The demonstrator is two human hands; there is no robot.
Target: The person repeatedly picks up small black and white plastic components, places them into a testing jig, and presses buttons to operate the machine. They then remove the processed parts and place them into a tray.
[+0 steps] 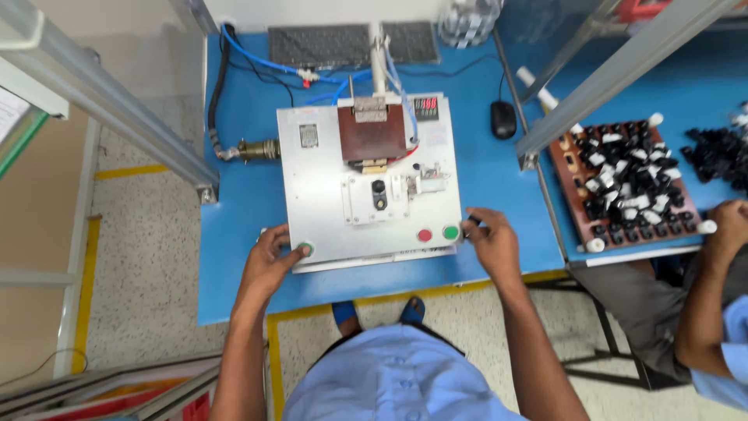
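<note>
Blue bench (241,226): grey press fixture (366,187) centre, black mouse (502,119) right, keyboard (351,44) rear, brown parts tray (623,183) far right.

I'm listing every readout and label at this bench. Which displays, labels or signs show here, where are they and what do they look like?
Digital display: top right of the grey machine plate, small black rectangle, red digits.
Label plate: upper left of that plate, small silvery rectangle.
Paper sheet: far left edge, white, partly cut off.

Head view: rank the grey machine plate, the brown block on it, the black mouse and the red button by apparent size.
1. Grey machine plate
2. Brown block
3. Black mouse
4. Red button, about the same as the green button beside it
</note>
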